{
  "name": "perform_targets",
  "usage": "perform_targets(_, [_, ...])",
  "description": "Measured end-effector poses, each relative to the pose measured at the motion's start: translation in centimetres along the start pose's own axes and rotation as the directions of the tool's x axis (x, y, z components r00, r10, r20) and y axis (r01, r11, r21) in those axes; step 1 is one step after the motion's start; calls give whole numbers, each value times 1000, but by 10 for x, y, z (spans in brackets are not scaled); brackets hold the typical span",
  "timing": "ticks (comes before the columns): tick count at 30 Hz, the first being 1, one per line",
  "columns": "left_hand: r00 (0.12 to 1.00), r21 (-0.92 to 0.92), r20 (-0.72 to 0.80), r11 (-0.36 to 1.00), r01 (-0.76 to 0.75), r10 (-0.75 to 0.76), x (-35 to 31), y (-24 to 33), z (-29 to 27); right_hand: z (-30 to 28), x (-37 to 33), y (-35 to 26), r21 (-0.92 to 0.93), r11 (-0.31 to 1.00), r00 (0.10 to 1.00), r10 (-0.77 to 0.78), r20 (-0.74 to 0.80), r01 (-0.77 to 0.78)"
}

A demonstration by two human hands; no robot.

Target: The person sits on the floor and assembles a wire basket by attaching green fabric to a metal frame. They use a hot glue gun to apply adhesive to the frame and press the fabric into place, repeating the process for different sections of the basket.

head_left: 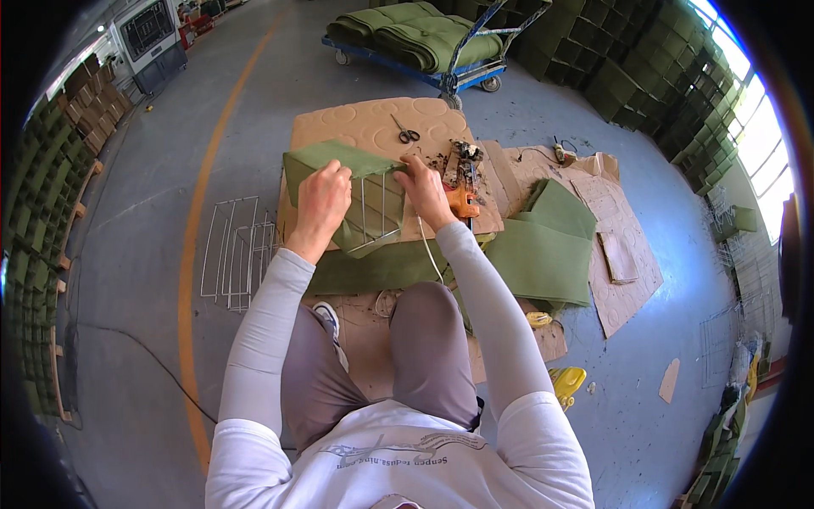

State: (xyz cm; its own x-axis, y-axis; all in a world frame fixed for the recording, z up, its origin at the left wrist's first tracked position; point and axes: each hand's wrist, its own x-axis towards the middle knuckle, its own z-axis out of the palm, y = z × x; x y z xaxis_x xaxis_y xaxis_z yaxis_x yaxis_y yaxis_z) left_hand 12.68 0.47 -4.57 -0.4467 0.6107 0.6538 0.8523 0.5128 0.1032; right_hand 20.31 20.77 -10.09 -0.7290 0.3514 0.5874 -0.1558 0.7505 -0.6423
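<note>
The left hand [324, 197] is clamped on an olive-green fabric piece [315, 159], which spreads beyond and between the hands above the near left part of the brown cardboard-topped surface [339, 125]. The right hand [422, 188] pinches its right end, beside a silvery wire frame [364, 204] (black-handled scissors [407, 134] lie toward the far edge).

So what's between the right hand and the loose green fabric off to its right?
An orange tool, at the right edge of the cardboard top, between the right hand and the green fabric. Head view shows it.
</note>
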Motion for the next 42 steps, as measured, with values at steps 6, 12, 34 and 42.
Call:
perform_targets(6, [970,-157,-100,966,205,-222,8,0,-2,4,-84,91,-126,905,905,378,-195,-405])
perform_targets(12, [948,-184,-109,943,277,-299,2,-10,-9,40,-102,106,-183,890,902,383,-199,-418])
perform_targets(34, [958,-247,-22,930,273,-287,-12,2,0,49,-40,162,958,-224,236,935,264,-181])
perform_targets(42, [952,-261,-28,921,288,-305,-15,-1,3,37,-81,164,972,-234,599,779,186,1])
